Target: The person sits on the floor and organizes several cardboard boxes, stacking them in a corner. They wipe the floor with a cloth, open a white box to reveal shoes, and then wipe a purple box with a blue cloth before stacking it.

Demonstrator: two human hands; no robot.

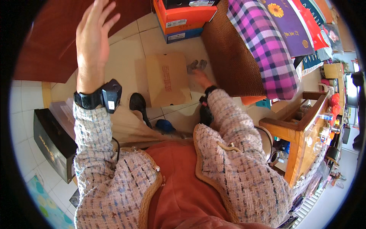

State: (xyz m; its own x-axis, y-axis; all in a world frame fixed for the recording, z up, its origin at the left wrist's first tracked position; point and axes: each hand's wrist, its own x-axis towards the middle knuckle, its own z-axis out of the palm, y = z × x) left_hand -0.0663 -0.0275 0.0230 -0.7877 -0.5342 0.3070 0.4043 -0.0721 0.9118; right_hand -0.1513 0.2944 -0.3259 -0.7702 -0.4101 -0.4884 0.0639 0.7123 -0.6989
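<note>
On the tiled floor before me lies a flat brown cardboard box point(164, 86) with reddish print on its lid, closed. My left hand point(93, 40) is raised at the upper left, empty, its fingers stretched out and partly apart. Down by the box's right edge is my right hand point(202, 79), smeared by motion. Just beyond its fingers sits a small grey crumpled thing point(198, 65), also blurred. Whether the right hand grips it I cannot tell.
Orange and blue shoe boxes point(187, 23) are stacked beyond the cardboard box. To the right stand a brown woven seat point(232, 57) with a checked purple cloth point(267, 49) and a wooden table point(293, 149). A black box point(53, 143) stands at left. A blue object point(165, 125) lies near my feet.
</note>
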